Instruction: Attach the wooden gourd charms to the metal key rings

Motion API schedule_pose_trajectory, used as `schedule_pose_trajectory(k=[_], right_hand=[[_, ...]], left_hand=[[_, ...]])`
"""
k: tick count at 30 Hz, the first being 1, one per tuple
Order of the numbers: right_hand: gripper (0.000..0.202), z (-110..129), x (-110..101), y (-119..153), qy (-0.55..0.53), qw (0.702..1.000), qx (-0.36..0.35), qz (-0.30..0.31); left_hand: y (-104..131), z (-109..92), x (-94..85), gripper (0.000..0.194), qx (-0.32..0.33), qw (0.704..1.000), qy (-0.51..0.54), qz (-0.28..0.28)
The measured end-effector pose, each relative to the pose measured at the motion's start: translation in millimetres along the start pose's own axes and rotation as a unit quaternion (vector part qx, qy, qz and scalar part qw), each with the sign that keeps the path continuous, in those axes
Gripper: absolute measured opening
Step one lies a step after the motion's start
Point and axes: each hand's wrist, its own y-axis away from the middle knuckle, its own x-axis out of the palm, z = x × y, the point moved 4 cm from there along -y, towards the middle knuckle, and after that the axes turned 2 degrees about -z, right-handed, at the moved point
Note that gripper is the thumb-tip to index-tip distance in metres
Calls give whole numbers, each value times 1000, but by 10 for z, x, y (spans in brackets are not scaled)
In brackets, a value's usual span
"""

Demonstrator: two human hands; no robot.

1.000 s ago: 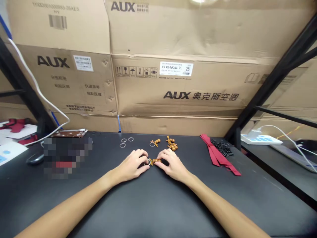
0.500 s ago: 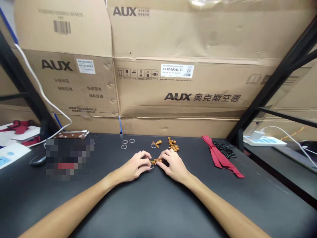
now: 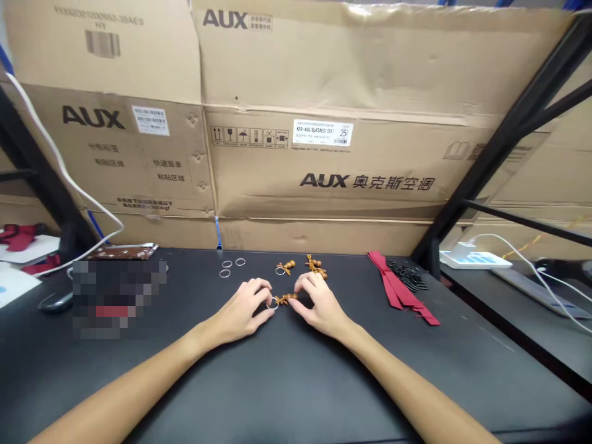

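Note:
Between my hands a small brown gourd charm (image 3: 287,298) lies at the middle of the black table, with a metal ring (image 3: 274,303) at its left end. My left hand (image 3: 245,311) has its thumb and fingers on the ring. The fingers of my right hand (image 3: 319,306) are curved around the charm's right end, thumb against it. Just behind, another charm (image 3: 288,266) lies with a ring (image 3: 280,271) by it. Further right is a small pile of charms (image 3: 316,265), partly behind my right hand.
Three loose rings (image 3: 225,273) lie at the back left. Red ribbons (image 3: 404,287) and black clasps (image 3: 407,275) lie to the right. A black mouse (image 3: 56,302) and a blurred-out item are on the left. Cardboard (image 3: 324,234) stands behind the black table (image 3: 277,382).
The view has shifted slightly right. My hands are a little further apart, and more of the ring and charm shows between them.

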Motion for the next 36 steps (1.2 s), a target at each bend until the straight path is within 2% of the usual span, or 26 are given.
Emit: schedule_pose_trajectory(k=[1,3,6,8,10,13,15,19,21,31,36], right_hand=[[5,33,-6,9,2,1000,-13,7],[11,69,14,27,17,999,-36,28],[12,0,73,22,67,997,-13,30],[31,-91,92,-3,107,994,23,10],[43,-154,98,-26,129,991,34,1],[41,-183,95,-19,121,992,29,16],[41,-165,110,18,94,994,18,53],[58,-106,163,102,56,988,8,146],[62,-90,168,113,51,984,17,168],[61,-76,133,79,37,983,29,176],[62,-87,145,87,41,982,36,183]], left_hand=[[5,-16,4,9,4,1000,0,5],[12,-25,29,12,9,1000,-4,18],[4,53,68,24,-18,999,-38,13],[-4,140,86,40,-47,997,-67,1],[-5,213,105,49,-64,994,-83,2],[6,279,137,53,-73,993,-94,25],[16,295,149,56,-75,992,-99,35],[24,299,153,59,-77,991,-103,41],[25,300,157,60,-78,990,-108,46],[24,298,173,57,-65,991,-115,32],[17,251,156,57,-66,990,-117,46]])
